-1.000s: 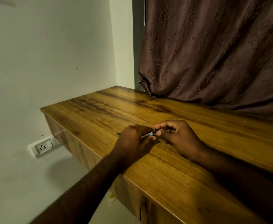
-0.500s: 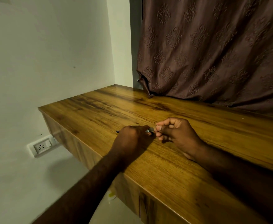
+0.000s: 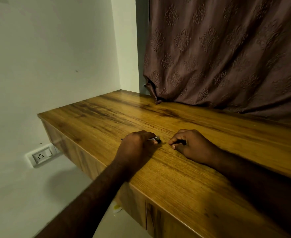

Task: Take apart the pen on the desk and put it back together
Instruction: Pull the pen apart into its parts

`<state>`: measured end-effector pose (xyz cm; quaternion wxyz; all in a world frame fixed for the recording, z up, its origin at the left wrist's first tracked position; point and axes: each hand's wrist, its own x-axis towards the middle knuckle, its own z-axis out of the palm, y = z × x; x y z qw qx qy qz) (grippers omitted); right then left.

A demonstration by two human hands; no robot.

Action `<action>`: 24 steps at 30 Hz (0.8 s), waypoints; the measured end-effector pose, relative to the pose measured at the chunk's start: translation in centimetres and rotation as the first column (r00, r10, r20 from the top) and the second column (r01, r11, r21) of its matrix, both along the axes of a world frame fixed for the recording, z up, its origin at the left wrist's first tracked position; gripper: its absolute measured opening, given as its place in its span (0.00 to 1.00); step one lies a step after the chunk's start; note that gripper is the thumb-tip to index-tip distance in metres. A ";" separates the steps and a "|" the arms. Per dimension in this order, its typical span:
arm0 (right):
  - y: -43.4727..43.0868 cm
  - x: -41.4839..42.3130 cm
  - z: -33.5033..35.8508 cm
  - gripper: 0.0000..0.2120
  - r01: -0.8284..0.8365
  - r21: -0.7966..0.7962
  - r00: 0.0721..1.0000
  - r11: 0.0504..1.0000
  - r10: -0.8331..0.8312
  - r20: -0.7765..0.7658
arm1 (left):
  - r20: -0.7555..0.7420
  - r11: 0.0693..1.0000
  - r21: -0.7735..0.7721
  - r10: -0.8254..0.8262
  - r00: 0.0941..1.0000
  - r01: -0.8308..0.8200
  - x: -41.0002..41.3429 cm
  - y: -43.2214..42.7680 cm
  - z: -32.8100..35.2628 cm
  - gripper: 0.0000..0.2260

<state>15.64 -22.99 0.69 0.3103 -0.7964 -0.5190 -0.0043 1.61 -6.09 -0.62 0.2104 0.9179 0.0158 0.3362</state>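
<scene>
The pen [image 3: 155, 139] lies along the wooden desk [image 3: 201, 177], mostly covered by my left hand [image 3: 134, 145]. Its silver and dark end sticks out to the right of my fingers, and a thin dark tip shows at the left of the hand. My left hand grips the pen against the desk top. My right hand [image 3: 191, 146] rests on the desk a short gap to the right of the pen, not touching it. Its fingers are curled in, and I see nothing held in them.
A brown patterned curtain [image 3: 227, 57] hangs down to the desk's back edge. A white wall is on the left, with a power socket [image 3: 41, 156] below desk level. The desk's front edge runs diagonally under my left forearm.
My right hand has let go of the pen's end and moved off to the right. My left hand has lowered the pen onto the desk.
</scene>
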 end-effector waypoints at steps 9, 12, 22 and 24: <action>-0.1 0.0 -0.1 0.08 0.023 0.023 0.999 0.999 -0.023 -0.035 | 0.003 1.000 0.001 0.008 1.000 -0.008 0.2 0.1 -0.2 0.20; -0.1 -0.1 0.3 0.06 0.043 0.040 0.997 0.998 -0.040 -0.065 | 0.015 1.000 0.012 0.024 1.000 -0.024 0.3 0.1 -0.3 0.16; -2.0 0.2 1.4 0.05 -0.016 -0.086 0.996 0.996 0.008 -0.087 | 0.000 0.998 0.056 0.000 1.000 0.000 -0.3 -0.3 0.1 0.17; -2.5 0.0 0.8 0.06 -0.035 -0.074 0.995 0.997 0.028 -0.091 | -0.009 0.998 0.069 -0.013 1.000 0.013 -0.4 -0.3 0.3 0.17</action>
